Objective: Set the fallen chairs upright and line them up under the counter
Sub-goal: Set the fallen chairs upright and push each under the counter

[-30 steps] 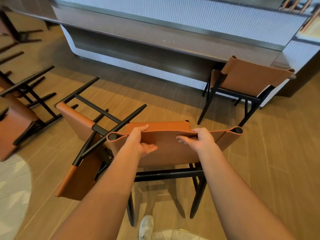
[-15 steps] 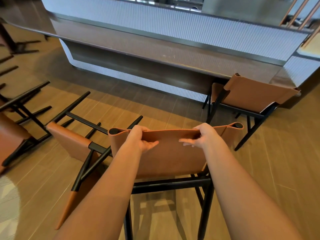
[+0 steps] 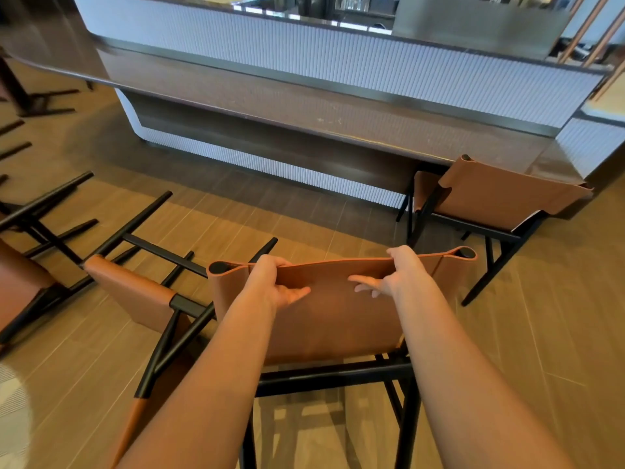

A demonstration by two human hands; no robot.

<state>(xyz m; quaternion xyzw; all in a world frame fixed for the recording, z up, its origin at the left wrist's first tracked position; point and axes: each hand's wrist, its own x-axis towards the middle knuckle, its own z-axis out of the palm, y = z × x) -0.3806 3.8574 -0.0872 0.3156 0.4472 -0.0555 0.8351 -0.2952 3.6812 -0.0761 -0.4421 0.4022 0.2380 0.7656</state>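
Your left hand (image 3: 274, 286) and right hand (image 3: 395, 275) clamp the upright chair (image 3: 338, 319) backrest's top edge; fallen chair (image 3: 135, 292) left of grip, probably touching.

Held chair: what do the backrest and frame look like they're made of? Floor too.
Backrest of the held chair: tan leather or faux leather, matte; it wraps in sewn loops around the post tops and sags slightly between left hand and right hand. Frame: thin black bars, likely painted metal, satin sheen. Floor: wood-look planks, possibly tile; cannot tell which.
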